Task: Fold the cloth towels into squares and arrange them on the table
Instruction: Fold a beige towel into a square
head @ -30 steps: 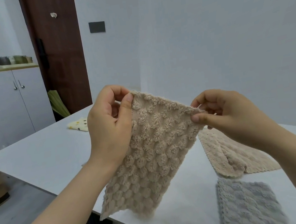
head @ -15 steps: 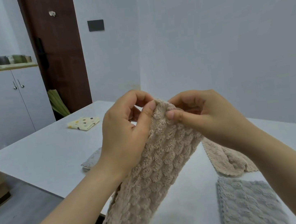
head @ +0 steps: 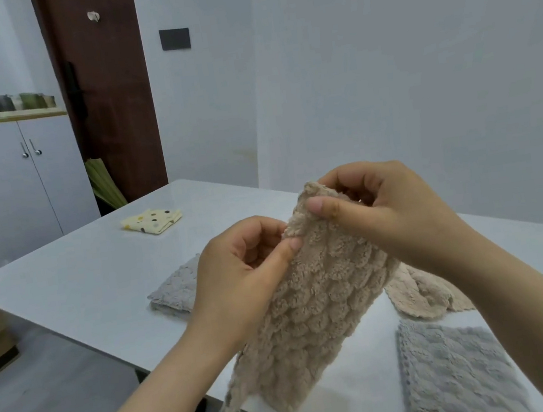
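A fluffy beige towel (head: 309, 318) hangs folded lengthwise in the air above the white table (head: 94, 284). My right hand (head: 378, 212) pinches its top corners together. My left hand (head: 241, 272) grips the towel's left edge just below, thumb pressed on the cloth. Behind my left hand a folded grey towel (head: 176, 292) lies on the table. A second beige towel (head: 423, 296) lies loose under my right forearm. Another grey towel (head: 454, 375) lies flat at the near right. A small yellow dotted cloth (head: 152, 221) sits folded at the table's far left.
The table's near edge runs diagonally below my left forearm, with grey floor beyond. A white cabinet (head: 1, 186) and a brown door (head: 103, 89) stand at the back left. A white wall closes the far right side.
My hands came together, folding the spread beige towel in half. My left hand has since dropped lower along the towel's edge, and the grey folded towel behind it came into sight.
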### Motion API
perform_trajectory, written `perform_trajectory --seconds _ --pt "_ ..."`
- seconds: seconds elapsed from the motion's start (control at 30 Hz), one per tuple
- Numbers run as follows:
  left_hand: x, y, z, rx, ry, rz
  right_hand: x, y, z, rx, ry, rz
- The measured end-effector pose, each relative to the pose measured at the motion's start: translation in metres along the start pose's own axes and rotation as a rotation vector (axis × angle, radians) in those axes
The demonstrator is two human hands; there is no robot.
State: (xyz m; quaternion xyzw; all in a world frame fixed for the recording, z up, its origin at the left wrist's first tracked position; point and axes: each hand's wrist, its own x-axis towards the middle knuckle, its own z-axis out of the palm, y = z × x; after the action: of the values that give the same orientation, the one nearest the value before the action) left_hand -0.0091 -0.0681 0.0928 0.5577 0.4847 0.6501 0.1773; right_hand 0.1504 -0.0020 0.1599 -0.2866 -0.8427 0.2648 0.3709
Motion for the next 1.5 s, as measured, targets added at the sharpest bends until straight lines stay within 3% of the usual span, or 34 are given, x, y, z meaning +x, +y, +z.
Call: perform_trajectory --seconds 0.2,0.43,1.07,1.4,1.5 --pt "-0.005 -0.003 0.0 -0.048 0.009 -0.014 0.0 0.002 -0.001 0.017 0.065 -0.011" --pt "-0.02 -0.018 -0.002 0.144 -0.026 0.035 -0.001 0.006 -0.003 0.016 0.14 -0.007" --pt "-0.046 -0.086 -0.024 0.332 -0.174 -0.105 -0.004 0.026 -0.017 0.012 0.292 0.035" --pt "-0.039 -0.093 -0.049 0.33 -0.091 -0.219 -0.015 0.048 -0.023 0.066 0.415 0.109" --pt "-0.036 -0.09 -0.055 0.269 0.009 -0.281 -0.02 0.058 -0.021 0.083 0.442 0.131"
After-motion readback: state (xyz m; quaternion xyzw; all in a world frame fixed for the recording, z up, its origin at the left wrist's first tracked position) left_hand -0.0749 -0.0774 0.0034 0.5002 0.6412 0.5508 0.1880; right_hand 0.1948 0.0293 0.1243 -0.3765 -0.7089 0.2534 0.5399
